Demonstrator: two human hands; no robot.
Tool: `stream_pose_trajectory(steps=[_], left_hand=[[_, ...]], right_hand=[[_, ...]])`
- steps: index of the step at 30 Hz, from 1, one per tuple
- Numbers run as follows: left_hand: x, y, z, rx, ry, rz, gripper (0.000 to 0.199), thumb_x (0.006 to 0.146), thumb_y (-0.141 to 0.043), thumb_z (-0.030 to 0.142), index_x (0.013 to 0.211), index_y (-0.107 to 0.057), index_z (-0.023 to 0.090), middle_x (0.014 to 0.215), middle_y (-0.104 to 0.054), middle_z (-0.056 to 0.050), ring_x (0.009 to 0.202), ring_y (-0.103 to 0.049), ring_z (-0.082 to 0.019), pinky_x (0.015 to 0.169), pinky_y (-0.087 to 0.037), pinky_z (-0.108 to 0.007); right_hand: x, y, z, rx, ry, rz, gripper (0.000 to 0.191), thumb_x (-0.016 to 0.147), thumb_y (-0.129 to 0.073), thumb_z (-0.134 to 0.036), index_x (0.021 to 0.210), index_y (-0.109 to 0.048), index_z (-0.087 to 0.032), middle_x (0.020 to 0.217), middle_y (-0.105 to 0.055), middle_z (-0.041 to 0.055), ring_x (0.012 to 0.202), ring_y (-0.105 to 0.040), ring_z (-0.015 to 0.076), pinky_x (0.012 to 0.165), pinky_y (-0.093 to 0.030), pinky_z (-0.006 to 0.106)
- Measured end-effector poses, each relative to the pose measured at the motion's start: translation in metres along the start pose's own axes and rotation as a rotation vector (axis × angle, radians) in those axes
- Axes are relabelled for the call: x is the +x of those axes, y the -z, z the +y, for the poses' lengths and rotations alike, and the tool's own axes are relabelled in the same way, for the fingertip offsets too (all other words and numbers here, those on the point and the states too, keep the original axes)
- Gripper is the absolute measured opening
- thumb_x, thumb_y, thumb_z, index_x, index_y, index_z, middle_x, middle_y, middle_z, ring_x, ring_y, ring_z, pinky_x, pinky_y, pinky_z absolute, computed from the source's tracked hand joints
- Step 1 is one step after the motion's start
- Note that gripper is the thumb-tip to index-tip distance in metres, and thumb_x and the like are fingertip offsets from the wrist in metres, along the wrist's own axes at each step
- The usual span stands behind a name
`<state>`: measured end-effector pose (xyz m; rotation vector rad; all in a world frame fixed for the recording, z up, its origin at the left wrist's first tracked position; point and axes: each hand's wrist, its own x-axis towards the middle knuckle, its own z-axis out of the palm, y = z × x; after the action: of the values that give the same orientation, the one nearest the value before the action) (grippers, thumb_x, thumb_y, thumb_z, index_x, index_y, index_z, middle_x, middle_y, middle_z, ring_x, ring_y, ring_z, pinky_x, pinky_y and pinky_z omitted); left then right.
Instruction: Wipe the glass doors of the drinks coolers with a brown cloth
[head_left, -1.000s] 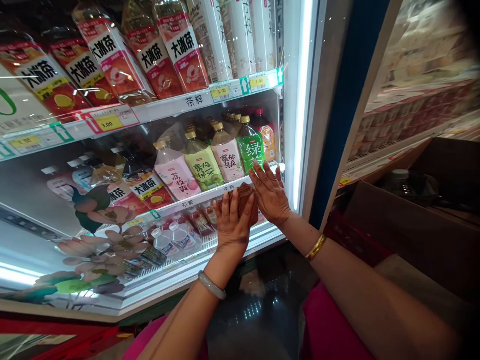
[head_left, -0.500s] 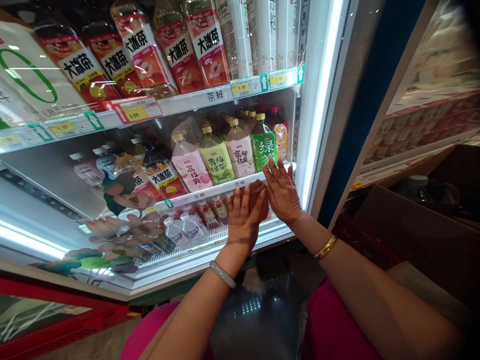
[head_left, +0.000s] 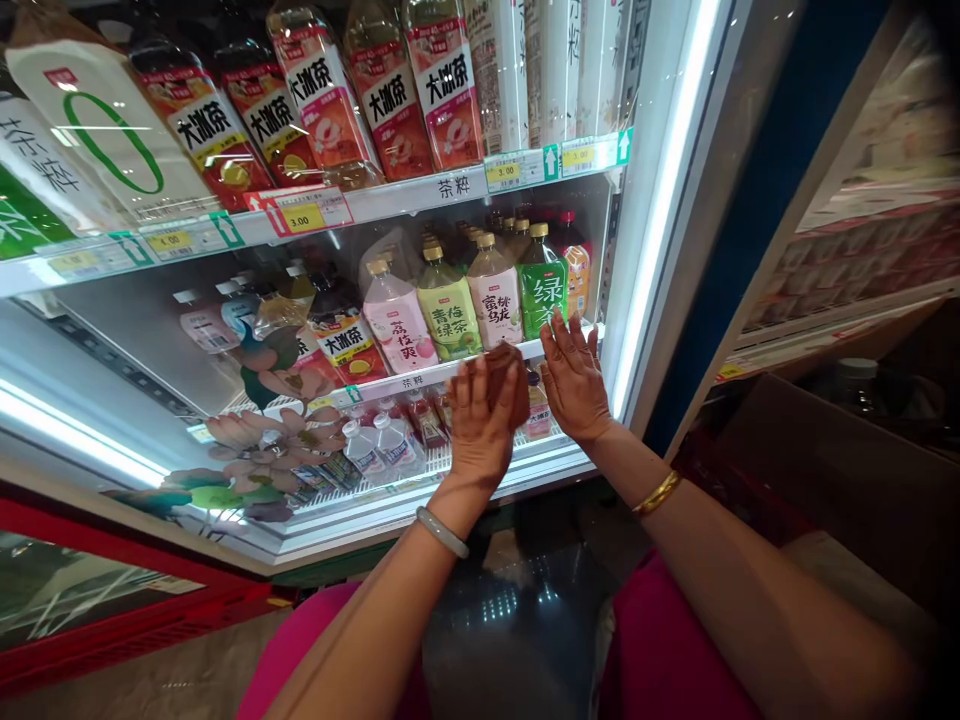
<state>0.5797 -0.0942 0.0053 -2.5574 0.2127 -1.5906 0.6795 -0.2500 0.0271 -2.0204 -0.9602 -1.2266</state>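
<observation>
My left hand (head_left: 480,415) lies with its fingers spread over a crumpled brown cloth (head_left: 510,385), holding it against the glass door of a lit drinks cooler. Part of the cloth shows between the fingers and beside the thumb; its rest is hidden under the palm. A little to the right, my right hand (head_left: 575,390) rests on the glass with fingers outstretched and nothing in it. Through the glass, a green-labelled tea bottle (head_left: 545,285) stands above the right fingertips. A peach-coloured bottle (head_left: 496,300) is above the left hand.
A flower decal (head_left: 277,440) covers the glass at lower left. Larger tea bottles (head_left: 450,90) fill the upper shelf (head_left: 397,205). A red-framed unit (head_left: 135,620) stands at left, a dark blue post (head_left: 757,200) and a cardboard box (head_left: 832,440) at right.
My left hand has slid left across the glass with the brown cloth, widening the gap to my right hand. My view has shifted, so the cooler appears further right.
</observation>
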Motion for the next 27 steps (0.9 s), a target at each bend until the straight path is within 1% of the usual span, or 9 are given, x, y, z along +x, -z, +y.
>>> stream_pose_trajectory(steps=[2, 4, 8, 10, 12, 16, 18, 23, 27], left_hand=[[0.005, 0.006, -0.008, 0.013, 0.077, 0.007, 0.098, 0.087, -0.066, 0.009, 0.166, -0.011, 0.025, 0.173, 0.006, -0.011, 0.162, 0.002, -0.034, 0.130, -0.011, -0.060], [0.004, 0.007, -0.009, 0.023, 0.094, 0.008, 0.100, 0.085, -0.067, 0.009, 0.166, -0.009, 0.023, 0.173, 0.008, -0.012, 0.162, 0.003, -0.035, 0.130, -0.010, -0.061], [-0.010, -0.002, 0.001, 0.007, -0.075, -0.011, 0.088, 0.089, -0.061, 0.005, 0.164, -0.023, 0.029, 0.174, -0.003, -0.008, 0.162, -0.004, -0.029, 0.132, -0.010, -0.051], [-0.014, -0.004, 0.002, -0.015, -0.111, -0.035, 0.084, 0.089, -0.059, 0.003, 0.163, -0.029, 0.031, 0.173, -0.008, -0.006, 0.162, -0.007, -0.027, 0.133, -0.010, -0.048], [-0.011, 0.000, -0.002, -0.025, -0.054, -0.018, 0.085, 0.090, -0.059, 0.004, 0.163, -0.026, 0.031, 0.173, -0.007, -0.007, 0.162, -0.005, -0.028, 0.132, -0.009, -0.052], [0.000, 0.013, -0.012, -0.024, 0.117, 0.000, 0.094, 0.090, -0.064, 0.011, 0.166, -0.012, 0.025, 0.172, 0.005, -0.011, 0.161, 0.005, -0.034, 0.130, -0.005, -0.062], [-0.001, 0.013, -0.011, -0.017, 0.100, -0.011, 0.092, 0.091, -0.061, 0.009, 0.166, -0.012, 0.025, 0.173, 0.005, -0.011, 0.161, 0.004, -0.034, 0.130, -0.006, -0.062], [-0.017, 0.002, -0.006, 0.017, -0.047, 0.004, 0.084, 0.093, -0.056, 0.005, 0.166, -0.018, 0.023, 0.173, -0.001, -0.011, 0.162, -0.004, -0.031, 0.132, -0.011, -0.055], [-0.014, 0.012, -0.020, 0.017, 0.021, 0.027, 0.088, 0.093, -0.055, 0.005, 0.166, -0.010, 0.025, 0.173, 0.001, -0.010, 0.162, -0.001, -0.031, 0.131, -0.008, -0.058]], right_hand=[[0.000, 0.000, -0.001, 0.008, 0.005, 0.004, 0.075, 0.105, -0.041, -0.021, 0.164, 0.004, -0.036, 0.171, -0.016, -0.0016, 0.161, -0.006, 0.0225, 0.133, -0.015, 0.059], [0.000, -0.001, -0.001, 0.012, 0.008, 0.006, 0.075, 0.105, -0.041, -0.021, 0.164, 0.004, -0.035, 0.171, -0.016, -0.0006, 0.161, -0.007, 0.0220, 0.133, -0.015, 0.058], [-0.001, -0.006, -0.002, 0.009, 0.008, 0.010, 0.075, 0.105, -0.040, -0.020, 0.164, 0.005, -0.033, 0.172, -0.013, 0.0019, 0.160, -0.008, 0.0222, 0.133, -0.015, 0.058], [-0.002, -0.007, -0.002, 0.005, 0.002, 0.000, 0.075, 0.105, -0.039, -0.021, 0.163, 0.006, -0.033, 0.172, -0.011, 0.0027, 0.160, -0.008, 0.0232, 0.132, -0.016, 0.058], [-0.001, -0.006, -0.002, -0.002, -0.010, -0.016, 0.075, 0.105, -0.039, -0.023, 0.163, 0.008, -0.032, 0.172, -0.009, 0.0031, 0.160, -0.007, 0.0245, 0.132, -0.016, 0.059], [0.003, -0.004, -0.007, -0.001, 0.012, -0.015, 0.074, 0.105, -0.038, -0.023, 0.163, 0.007, -0.034, 0.172, -0.010, 0.0015, 0.160, -0.007, 0.0240, 0.132, -0.015, 0.058], [0.005, -0.006, -0.012, 0.006, 0.043, -0.025, 0.073, 0.106, -0.038, -0.024, 0.163, 0.006, -0.034, 0.172, -0.010, 0.0011, 0.160, -0.009, 0.0240, 0.133, -0.014, 0.057], [0.005, -0.018, -0.026, 0.037, 0.087, -0.006, 0.069, 0.106, -0.035, -0.023, 0.164, 0.002, -0.034, 0.171, -0.016, 0.0020, 0.160, -0.013, 0.0226, 0.132, -0.017, 0.057], [0.006, -0.022, -0.035, 0.013, 0.090, 0.013, 0.071, 0.106, -0.039, -0.026, 0.165, 0.001, -0.033, 0.171, -0.018, 0.0032, 0.160, -0.012, 0.0240, 0.132, -0.011, 0.060]])
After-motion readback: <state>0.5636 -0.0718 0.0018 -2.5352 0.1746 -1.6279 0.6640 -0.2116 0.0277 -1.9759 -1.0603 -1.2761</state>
